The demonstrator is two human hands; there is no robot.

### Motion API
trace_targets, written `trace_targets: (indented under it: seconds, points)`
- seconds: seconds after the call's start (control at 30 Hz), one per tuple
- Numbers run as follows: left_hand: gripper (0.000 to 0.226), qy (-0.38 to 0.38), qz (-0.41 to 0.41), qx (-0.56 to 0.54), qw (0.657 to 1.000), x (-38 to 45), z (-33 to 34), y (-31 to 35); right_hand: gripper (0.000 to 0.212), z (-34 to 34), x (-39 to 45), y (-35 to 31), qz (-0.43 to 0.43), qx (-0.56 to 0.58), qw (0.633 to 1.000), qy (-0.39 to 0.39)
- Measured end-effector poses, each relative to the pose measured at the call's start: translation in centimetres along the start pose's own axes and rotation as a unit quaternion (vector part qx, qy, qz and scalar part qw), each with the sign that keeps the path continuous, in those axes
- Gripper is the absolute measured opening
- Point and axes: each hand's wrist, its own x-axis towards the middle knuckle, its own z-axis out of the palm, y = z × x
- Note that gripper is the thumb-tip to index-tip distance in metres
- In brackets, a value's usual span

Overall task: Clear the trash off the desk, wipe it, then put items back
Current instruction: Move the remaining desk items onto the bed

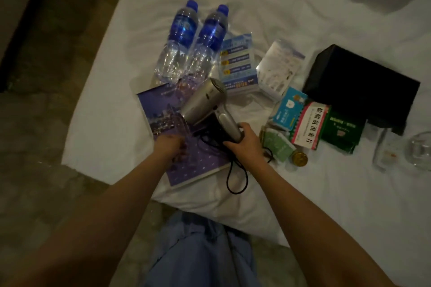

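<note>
Right hand [242, 140] wraps the handle of the silver plastic hair dryer [205, 102]; rigid, probably light, black cord [235, 177] trailing. Left hand [171, 147], fingers curled, rests on the purple calendar booklet [198, 165] on the white bed [105, 112]; whether it grips, I can't tell.

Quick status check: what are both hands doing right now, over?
Right hand grips hair dryer by its handle. Left hand on purple calendar, grip unclear. Dryer's black cord trails loose; two water bottles lie just beyond.
</note>
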Motion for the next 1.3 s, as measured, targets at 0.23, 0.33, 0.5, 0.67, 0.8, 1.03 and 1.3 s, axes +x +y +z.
trace_targets:
  seconds: [0.23,0.33,0.5,0.67,0.8,1.03,1.3]
  points:
    - [0.026,0.018,0.048,0.117,0.992,0.7,-1.4,0.2,0.071,-1.0,0.5,-0.3,0.049,-0.004,0.999,-0.014]
    - [0.025,0.028,0.110,0.261,0.959,-0.9,-2.9,1.6,0.074,-2.6,-0.7,-1.6,0.068,-0.024,0.997,-0.014]
    - [0.005,-0.015,0.238,0.442,0.865,-7.4,-3.7,6.8,0.051,-7.7,-5.7,-5.1,0.069,-0.096,0.993,-0.028]
    - [0.024,-0.033,0.341,0.536,0.772,-14.0,-0.8,12.7,0.050,-14.7,-12.2,-7.5,0.049,-0.150,0.987,-0.012]
    - [0.029,-0.050,0.451,0.602,0.657,-21.5,5.8,15.6,0.051,-20.4,-19.1,-6.2,0.075,-0.141,0.984,0.074]
    - [0.029,-0.149,0.606,0.645,0.441,-36.7,21.1,8.4,0.052,-26.0,-36.5,4.3,0.175,-0.080,0.950,0.244]
    - [0.030,-0.296,0.654,0.647,0.259,-53.7,32.6,-15.3,0.046,-22.8,-60.4,21.0,0.302,0.009,0.877,0.373]
